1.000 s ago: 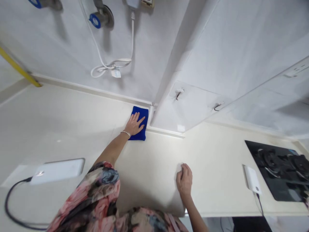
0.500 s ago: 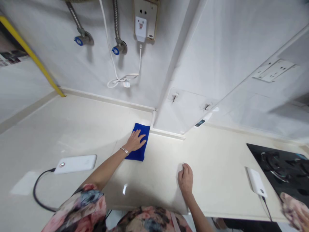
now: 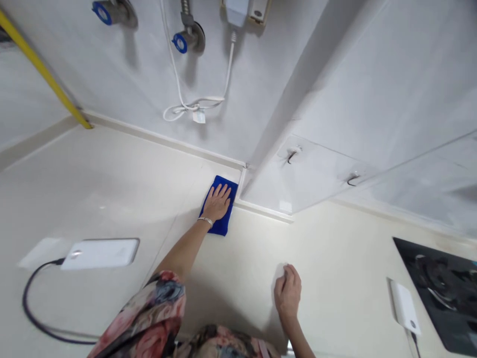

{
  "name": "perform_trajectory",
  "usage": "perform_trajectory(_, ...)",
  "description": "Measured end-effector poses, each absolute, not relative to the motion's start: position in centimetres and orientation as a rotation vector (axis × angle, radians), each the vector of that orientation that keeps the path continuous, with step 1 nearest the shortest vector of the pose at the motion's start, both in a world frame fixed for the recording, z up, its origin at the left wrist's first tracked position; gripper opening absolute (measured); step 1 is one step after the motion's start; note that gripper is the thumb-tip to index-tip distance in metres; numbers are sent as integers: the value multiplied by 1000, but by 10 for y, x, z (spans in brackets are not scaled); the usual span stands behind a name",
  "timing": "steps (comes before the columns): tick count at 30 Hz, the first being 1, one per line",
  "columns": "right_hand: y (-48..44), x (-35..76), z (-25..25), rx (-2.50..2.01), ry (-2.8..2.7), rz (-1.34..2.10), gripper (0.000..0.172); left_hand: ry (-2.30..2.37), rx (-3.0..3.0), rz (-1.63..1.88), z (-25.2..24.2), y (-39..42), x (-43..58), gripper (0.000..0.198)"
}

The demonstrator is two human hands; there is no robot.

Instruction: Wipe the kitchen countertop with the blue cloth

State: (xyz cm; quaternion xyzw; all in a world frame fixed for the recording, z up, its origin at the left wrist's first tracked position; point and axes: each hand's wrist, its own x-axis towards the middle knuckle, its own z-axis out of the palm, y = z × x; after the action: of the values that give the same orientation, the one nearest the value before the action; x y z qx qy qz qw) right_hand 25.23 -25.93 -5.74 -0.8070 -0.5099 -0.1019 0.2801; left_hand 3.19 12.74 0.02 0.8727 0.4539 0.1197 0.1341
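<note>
My left hand point(image 3: 217, 204) lies flat on a folded blue cloth point(image 3: 220, 227), its fingers stretched out and slightly spread. A bracelet circles that wrist. The cloth rests on the pale countertop point(image 3: 246, 258), close beside the inner corner where the wall juts out. Nearer to me, my right hand point(image 3: 288, 291) leans on the counter with its fingers curled in. Nothing shows in it.
A white power bank point(image 3: 100, 253) with a black cable lies at left, another power bank point(image 3: 404, 306) at right beside the black gas hob point(image 3: 439, 288). A yellow pipe point(image 3: 44, 72), blue-handled valves point(image 3: 182, 42) and a looped white cord point(image 3: 194, 107) line the wall.
My left hand and the cloth have moved forward, nearer the corner. The view has shifted closer to the wall. The right hand stays curled on the counter.
</note>
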Motion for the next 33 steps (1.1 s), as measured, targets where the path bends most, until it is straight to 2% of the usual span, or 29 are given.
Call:
perform_trajectory(11, -262, 251, -56, -2200, -1341, -221, 35, 1218, 2532, 492, -16, 215, 74, 61)
perform_trajectory(17, -258, 251, -60, -2197, -1320, -262, 33, 1272, 2516, 566, -11, 223, 84, 61)
perform_trajectory(23, -256, 255, -61, -2155, -1343, -299, 33, 1391, 2437, 576, -6, 178, 68, 63)
perform_trajectory(33, -258, 261, -64, -2106, -1395, -319, 38, 1399, 2432, 532, -10, 48, 12, 64)
